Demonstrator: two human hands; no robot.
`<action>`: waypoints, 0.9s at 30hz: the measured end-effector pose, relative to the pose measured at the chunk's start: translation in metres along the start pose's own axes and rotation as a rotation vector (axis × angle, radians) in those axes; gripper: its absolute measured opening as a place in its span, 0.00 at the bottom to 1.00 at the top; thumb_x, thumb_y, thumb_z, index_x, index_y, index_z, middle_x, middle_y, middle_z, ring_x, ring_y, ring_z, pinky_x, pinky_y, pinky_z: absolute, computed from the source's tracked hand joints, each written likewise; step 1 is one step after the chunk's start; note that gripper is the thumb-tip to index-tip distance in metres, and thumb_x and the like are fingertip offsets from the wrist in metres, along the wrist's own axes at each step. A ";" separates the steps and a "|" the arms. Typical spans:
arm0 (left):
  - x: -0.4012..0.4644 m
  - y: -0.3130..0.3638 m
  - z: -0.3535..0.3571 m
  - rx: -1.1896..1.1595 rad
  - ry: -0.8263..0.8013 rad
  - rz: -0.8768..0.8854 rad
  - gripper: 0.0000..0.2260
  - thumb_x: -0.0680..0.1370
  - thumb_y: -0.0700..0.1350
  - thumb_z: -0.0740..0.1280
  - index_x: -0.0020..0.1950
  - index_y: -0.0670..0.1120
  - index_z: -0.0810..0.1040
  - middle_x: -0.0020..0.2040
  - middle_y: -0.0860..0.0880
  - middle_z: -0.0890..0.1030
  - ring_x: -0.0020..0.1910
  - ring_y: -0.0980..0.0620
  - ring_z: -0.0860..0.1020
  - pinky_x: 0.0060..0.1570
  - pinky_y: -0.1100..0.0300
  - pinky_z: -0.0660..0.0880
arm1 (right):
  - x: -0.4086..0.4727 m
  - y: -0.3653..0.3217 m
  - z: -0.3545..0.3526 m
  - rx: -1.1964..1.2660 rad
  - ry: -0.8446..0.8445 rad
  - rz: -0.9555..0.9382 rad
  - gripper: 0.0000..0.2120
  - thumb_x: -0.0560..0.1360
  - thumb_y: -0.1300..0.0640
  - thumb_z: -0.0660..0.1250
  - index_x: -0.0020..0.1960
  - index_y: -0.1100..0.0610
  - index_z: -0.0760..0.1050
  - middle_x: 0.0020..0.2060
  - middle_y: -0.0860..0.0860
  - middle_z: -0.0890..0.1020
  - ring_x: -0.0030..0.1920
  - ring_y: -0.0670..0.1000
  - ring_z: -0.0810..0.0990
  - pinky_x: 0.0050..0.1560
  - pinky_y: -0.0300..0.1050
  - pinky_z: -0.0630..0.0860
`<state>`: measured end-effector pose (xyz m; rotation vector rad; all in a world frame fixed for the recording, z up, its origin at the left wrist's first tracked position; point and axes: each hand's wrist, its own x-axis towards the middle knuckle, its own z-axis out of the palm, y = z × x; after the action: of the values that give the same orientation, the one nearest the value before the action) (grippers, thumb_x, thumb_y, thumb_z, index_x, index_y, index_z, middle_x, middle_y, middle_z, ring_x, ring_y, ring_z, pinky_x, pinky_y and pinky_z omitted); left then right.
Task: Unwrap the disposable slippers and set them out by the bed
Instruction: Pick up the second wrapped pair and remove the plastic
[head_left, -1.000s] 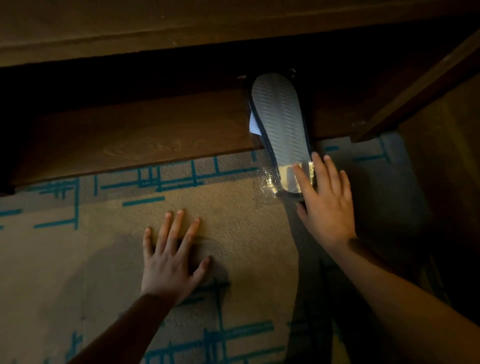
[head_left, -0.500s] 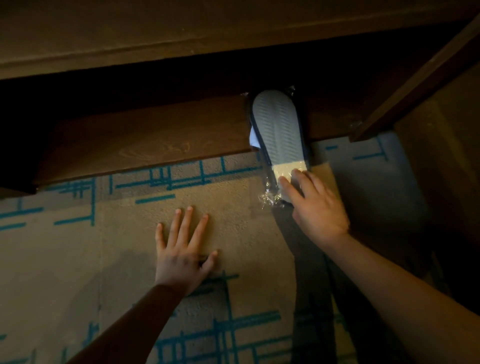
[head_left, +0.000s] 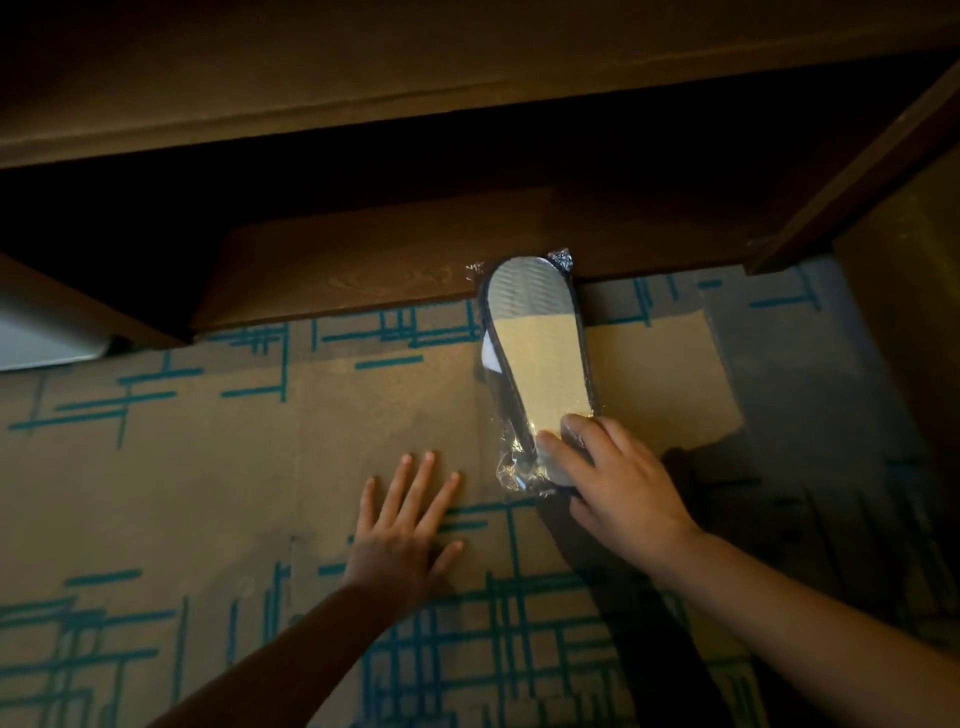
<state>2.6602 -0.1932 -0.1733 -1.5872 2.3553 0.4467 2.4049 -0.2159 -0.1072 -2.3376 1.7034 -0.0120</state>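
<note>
Two bare hands work low over a beige carpet (head_left: 218, 467) crossed with teal line patterns, which fills most of the dim scene. Above the carpet runs a dark wooden bed frame (head_left: 363, 270), its lower board meeting the floor and deep shadow behind it. A pale object (head_left: 47, 338) shows at the frame's left end, too little of it visible to identify. The wrapped slippers (head_left: 537, 364), still sealed in clear crinkled plastic wrap (head_left: 511, 467), lie sole-up on the carpet, toe end touching the foot of the bed frame, heel end pointing away from it. The ribbed grey sole catches a patch of warm light. The right hand (head_left: 623, 493) grips the heel end of the pack, fingers (head_left: 584, 434) curled over the plastic. The left hand (head_left: 402, 530) lies flat and empty on the carpet, fingers spread, just beside the pack and farther from the frame.
</note>
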 end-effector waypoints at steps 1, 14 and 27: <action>-0.009 -0.001 0.001 -0.014 -0.006 0.017 0.32 0.73 0.64 0.53 0.74 0.54 0.53 0.75 0.45 0.59 0.74 0.43 0.53 0.66 0.37 0.64 | -0.001 -0.006 -0.001 0.016 -0.004 -0.006 0.36 0.55 0.56 0.77 0.62 0.51 0.74 0.56 0.52 0.79 0.55 0.53 0.77 0.49 0.44 0.78; 0.002 0.011 -0.082 -1.744 -0.338 -0.535 0.11 0.75 0.53 0.61 0.50 0.49 0.77 0.48 0.46 0.81 0.41 0.51 0.80 0.40 0.58 0.75 | -0.034 -0.065 0.002 0.181 0.035 -0.040 0.34 0.60 0.52 0.74 0.65 0.49 0.70 0.61 0.51 0.76 0.61 0.51 0.65 0.58 0.49 0.74; -0.003 0.010 -0.087 -1.923 -0.224 -0.469 0.30 0.64 0.43 0.71 0.66 0.41 0.69 0.52 0.44 0.81 0.43 0.51 0.80 0.36 0.62 0.78 | -0.027 -0.052 -0.042 0.621 0.042 0.138 0.23 0.71 0.54 0.68 0.65 0.45 0.70 0.57 0.39 0.69 0.61 0.41 0.64 0.58 0.31 0.61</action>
<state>2.6477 -0.2214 -0.0914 -2.0996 0.7465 2.9237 2.4387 -0.1836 -0.0519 -1.7708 1.5815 -0.4932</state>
